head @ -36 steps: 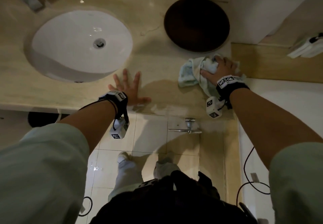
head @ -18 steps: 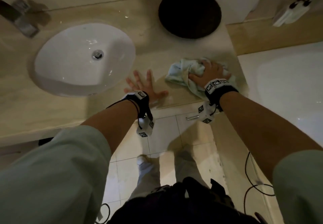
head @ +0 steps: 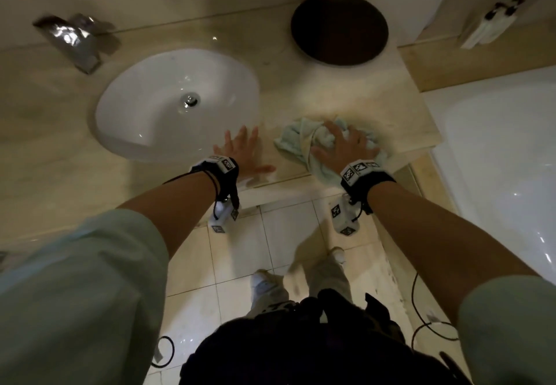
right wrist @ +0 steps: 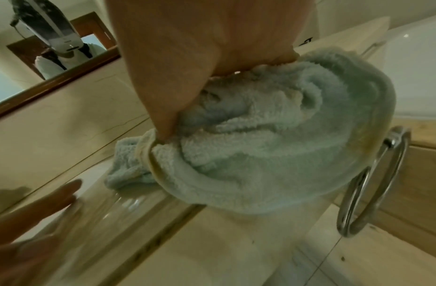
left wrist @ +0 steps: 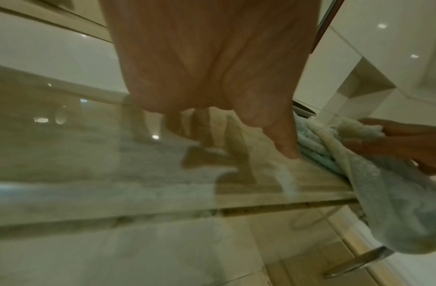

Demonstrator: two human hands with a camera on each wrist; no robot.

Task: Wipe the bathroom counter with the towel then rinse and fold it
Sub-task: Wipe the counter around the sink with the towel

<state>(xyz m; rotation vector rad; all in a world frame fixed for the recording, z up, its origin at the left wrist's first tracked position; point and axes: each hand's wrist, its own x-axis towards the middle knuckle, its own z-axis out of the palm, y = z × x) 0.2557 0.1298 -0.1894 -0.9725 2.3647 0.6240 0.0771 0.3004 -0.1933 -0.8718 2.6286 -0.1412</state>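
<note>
A pale blue towel [head: 296, 141] lies bunched on the beige counter [head: 346, 93] at its front right corner. Part of it hangs over the front edge. My right hand [head: 343, 141] sits on top of it with spread fingers. In the right wrist view the thumb digs into a fold of the towel [right wrist: 273, 154]. My left hand [head: 243, 151] lies flat on the counter, fingers straight, between the white sink [head: 135, 114] and the towel. In the left wrist view its thumb [left wrist: 283, 143] almost touches the towel [left wrist: 393, 203].
A chrome faucet [head: 75, 38] stands behind the sink. A dark round bowl [head: 338, 28] sits at the counter's back right. A white bathtub [head: 496, 144] adjoins on the right, with dispensers [head: 487, 23] above. A chrome towel ring [right wrist: 373, 183] hangs below the counter edge.
My right hand has dragged the towel from near the dark bowl toward the counter's front edge, closer to my left hand. The left hand has stayed flat on the counter.
</note>
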